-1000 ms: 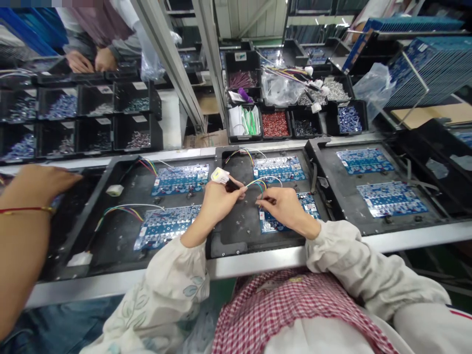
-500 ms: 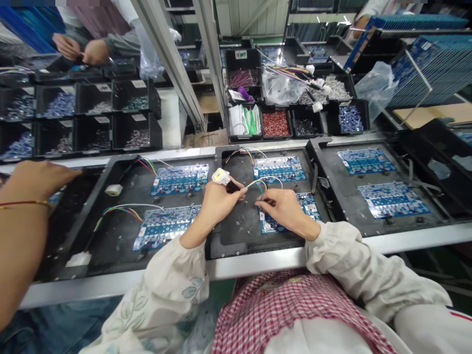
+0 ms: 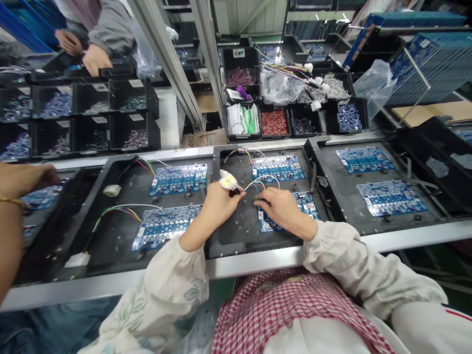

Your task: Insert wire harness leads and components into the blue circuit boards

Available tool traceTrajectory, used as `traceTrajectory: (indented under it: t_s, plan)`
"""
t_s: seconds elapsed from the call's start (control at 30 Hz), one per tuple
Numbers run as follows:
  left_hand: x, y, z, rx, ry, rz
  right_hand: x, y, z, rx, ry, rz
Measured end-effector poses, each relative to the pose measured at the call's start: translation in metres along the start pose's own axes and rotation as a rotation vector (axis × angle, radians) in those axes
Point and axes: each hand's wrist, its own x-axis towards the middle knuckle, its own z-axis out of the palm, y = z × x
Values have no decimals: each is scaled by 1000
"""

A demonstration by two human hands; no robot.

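Note:
My left hand (image 3: 220,205) is closed on a wire harness, whose white connector (image 3: 228,181) sticks up above the thumb. Coloured wires (image 3: 261,183) of the harness arch from there to my right hand (image 3: 280,209), which pinches their ends over the left edge of a blue circuit board (image 3: 309,204). My right fingers and wrist cover part of that board. Behind it in the same black tray (image 3: 230,236) lies another blue board (image 3: 278,168) with its own coloured wires. Whether the pinched wire ends touch the board is too small to tell.
To the left, a black tray holds two wired boards (image 3: 165,226); the right tray holds two boards (image 3: 391,197). Parts bins (image 3: 275,123) stand behind the rail. A co-worker's hand (image 3: 27,179) reaches in at far left; another person's hands (image 3: 96,59) work across the bench.
The white connector in my left hand has tilted and shifted slightly right. My right hand stays nearly in place. The co-worker's arm at far left has drawn back left, uncovering boards.

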Motion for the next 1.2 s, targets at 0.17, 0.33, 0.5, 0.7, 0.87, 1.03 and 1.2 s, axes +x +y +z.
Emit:
traceTrajectory:
  t_s: [0.17, 0.33, 0.5, 0.7, 0.87, 1.03, 1.2]
  plan:
    - [-18, 22, -5, 690, -280, 232, -3, 16, -15, 40, 131, 142]
    - [-29, 28, 1, 715, -99, 439, 6, 25, -3, -6, -4, 148]
    - [-24, 5, 26, 677, -151, 472, 10, 20, 4, -68, -55, 197]
    - [-20, -6, 33, 683, -218, 424, -1, 5, -21, -141, -130, 185]
    - [-27, -4, 26, 563, -102, 467, -53, 58, -102, -123, 39, 314]
    - [67, 17, -15, 291, 95, 453, -93, 119, -119, 353, -413, 314]
    - [254, 42, -74, 34, 313, 182, -96, 112, -96, 455, -345, 336]
